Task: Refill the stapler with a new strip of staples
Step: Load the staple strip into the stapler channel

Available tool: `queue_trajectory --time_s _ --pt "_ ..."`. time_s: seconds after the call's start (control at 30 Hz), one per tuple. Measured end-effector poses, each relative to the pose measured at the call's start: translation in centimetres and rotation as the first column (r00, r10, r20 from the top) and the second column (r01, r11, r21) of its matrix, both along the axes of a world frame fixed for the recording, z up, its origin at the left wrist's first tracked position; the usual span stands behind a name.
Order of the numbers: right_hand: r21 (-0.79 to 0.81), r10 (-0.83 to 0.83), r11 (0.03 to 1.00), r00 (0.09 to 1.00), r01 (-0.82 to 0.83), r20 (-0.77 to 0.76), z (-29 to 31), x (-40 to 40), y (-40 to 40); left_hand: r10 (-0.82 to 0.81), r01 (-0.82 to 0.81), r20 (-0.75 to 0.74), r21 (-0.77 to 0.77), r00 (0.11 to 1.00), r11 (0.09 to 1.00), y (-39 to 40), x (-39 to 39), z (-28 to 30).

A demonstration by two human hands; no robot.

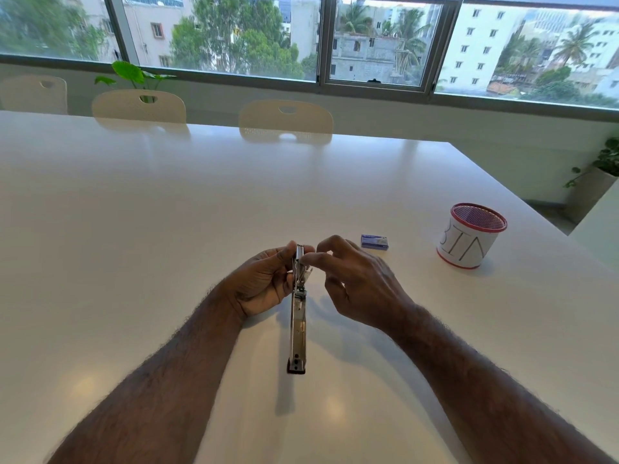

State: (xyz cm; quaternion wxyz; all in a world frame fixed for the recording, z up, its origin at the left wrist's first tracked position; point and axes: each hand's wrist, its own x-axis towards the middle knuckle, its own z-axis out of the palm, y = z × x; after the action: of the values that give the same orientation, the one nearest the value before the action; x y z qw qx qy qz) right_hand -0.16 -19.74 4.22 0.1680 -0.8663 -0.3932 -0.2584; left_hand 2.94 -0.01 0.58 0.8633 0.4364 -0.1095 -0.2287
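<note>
A metal stapler (298, 329) is swung fully open above the white table (167, 202), its long arm pointing toward me and ending in a dark tip. My left hand (264, 286) grips the far half of the stapler from the left. My right hand (351, 283) pinches at the top of that far half with thumb and forefinger, the other fingers spread. Whether a staple strip lies between the fingertips is too small to tell. A small blue staple box (375, 241) lies on the table to the right of my hands.
A white cup with a red mesh rim, lettered BIN (470, 241), stands at the right near the table edge. Three pale chairs (285, 120) line the far side under a wide window. Potted plants sit at the back left and far right.
</note>
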Motion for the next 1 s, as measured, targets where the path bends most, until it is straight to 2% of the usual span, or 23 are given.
queue_trajectory --time_s 0.17,0.27,0.37,0.47,0.63,0.7,0.83,1.0 --pt "-0.164 -0.056 0.984 0.995 0.07 0.089 -0.3 0.4 -0.2 0.001 -0.001 0.002 0.006 1.0 1.0 -0.1 -0.1 -0.2" --pt "-0.17 -0.088 0.979 0.985 0.113 0.149 -0.5 0.5 -0.1 0.01 -0.01 0.003 0.0 1.0 1.0 -0.1 0.0 -0.1" --pt "0.053 -0.04 0.998 0.998 0.037 0.057 -0.4 0.1 0.2 0.022 -0.023 -0.016 -0.038 1.0 0.999 0.0 0.4 -0.1" --pt "0.295 0.035 0.955 0.999 -0.041 0.027 -0.5 -0.4 0.7 0.026 -0.028 -0.045 -0.054 0.999 0.998 0.2 0.7 -0.4" --pt "0.305 0.057 0.95 0.997 -0.068 0.045 -1.2 -0.7 1.6 0.064 -0.065 -0.042 -0.029 0.997 0.997 0.4 0.9 -0.5" --pt "0.268 0.026 0.962 0.997 -0.045 0.074 -1.2 -0.6 1.5 0.071 -0.072 -0.03 -0.031 0.997 0.997 0.3 0.7 -0.3" --pt "0.038 -0.071 0.997 0.987 0.067 0.147 -1.1 -0.4 1.1 0.069 -0.069 -0.022 -0.03 0.997 0.997 -0.2 0.3 -0.2" --pt "-0.151 -0.121 0.976 0.967 0.157 0.223 -0.6 -0.3 0.8 0.063 -0.063 -0.009 0.024 0.998 0.998 -0.1 0.5 -0.6"
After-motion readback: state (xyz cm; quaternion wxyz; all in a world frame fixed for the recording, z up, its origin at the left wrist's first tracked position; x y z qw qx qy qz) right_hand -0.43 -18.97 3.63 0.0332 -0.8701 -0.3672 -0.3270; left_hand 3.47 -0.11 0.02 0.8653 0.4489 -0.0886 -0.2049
